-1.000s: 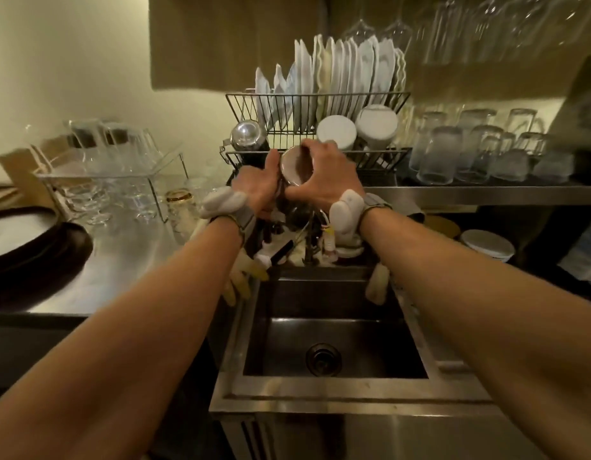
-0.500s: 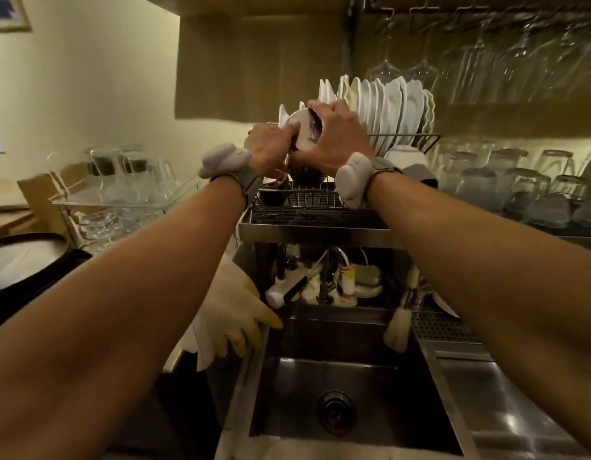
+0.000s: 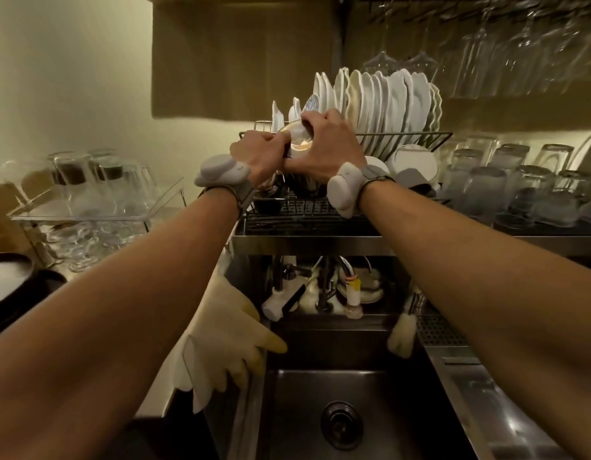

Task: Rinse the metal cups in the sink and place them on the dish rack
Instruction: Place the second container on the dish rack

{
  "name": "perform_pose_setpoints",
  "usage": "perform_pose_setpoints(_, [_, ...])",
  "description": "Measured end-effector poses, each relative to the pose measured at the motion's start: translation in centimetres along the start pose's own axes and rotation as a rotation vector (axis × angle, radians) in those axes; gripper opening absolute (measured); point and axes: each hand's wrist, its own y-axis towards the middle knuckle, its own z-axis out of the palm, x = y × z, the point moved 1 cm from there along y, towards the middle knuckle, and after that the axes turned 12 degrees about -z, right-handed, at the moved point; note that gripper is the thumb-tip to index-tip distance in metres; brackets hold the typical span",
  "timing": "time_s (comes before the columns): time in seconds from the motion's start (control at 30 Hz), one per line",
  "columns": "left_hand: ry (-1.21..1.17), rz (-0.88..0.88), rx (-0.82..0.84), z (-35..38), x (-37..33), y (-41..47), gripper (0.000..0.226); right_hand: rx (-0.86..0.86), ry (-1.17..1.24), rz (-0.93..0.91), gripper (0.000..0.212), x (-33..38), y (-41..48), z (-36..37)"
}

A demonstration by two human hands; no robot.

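A shiny metal cup [image 3: 299,141] is held up between both hands, its mouth tilted toward me, above the lower tier of the black wire dish rack [image 3: 307,214]. My left hand [image 3: 262,157] grips the cup's left side and my right hand [image 3: 327,147] wraps over its top and right side. Another dark metal cup [image 3: 305,187] stands on the rack just below my hands, mostly hidden by them. The steel sink [image 3: 347,410] lies low in the middle with nothing in its basin.
White plates [image 3: 377,101] stand in the rack's upper tier, white bowls [image 3: 413,164] to the right. Upturned glasses [image 3: 506,190] fill the right shelf. Wine glasses [image 3: 486,51] hang overhead. A clear tray of glasses [image 3: 88,200] is left. Yellow rubber gloves [image 3: 227,340] drape over the sink's left edge.
Both hands have lifted the cup from faucet height up to the dish rack, and my view has tilted upward with them.
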Motion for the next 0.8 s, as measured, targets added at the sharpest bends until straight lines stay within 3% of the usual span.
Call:
perform_pose_setpoints(0.23, [0.017,-0.021,0.062,0.2,1.1,0.4,0.048,-0.006,0.035,0.06,0.089,0.3,-0.2,1.0])
perform_pose_setpoints(0.4, [0.237,0.046,0.133,1.3,2.4,0.4,0.048,0.082,0.029,0.108,0.101,-0.7,-1.6,2.3])
perform_pose_setpoints(0.53, [0.376,0.123,0.118,2.3,3.3,0.8,0.057,0.2,-0.052,0.191,0.094,-1.9,-1.8,2.9])
perform_pose_setpoints(0.63, [0.365,0.132,0.107,2.6,3.8,1.3,0.051,0.264,-0.175,0.151,0.095,-2.1,-2.1,3.5])
perform_pose_setpoints(0.8, [0.411,0.167,0.084,2.7,4.2,1.4,0.041,0.266,-0.184,0.082,0.08,-1.6,-2.3,3.8])
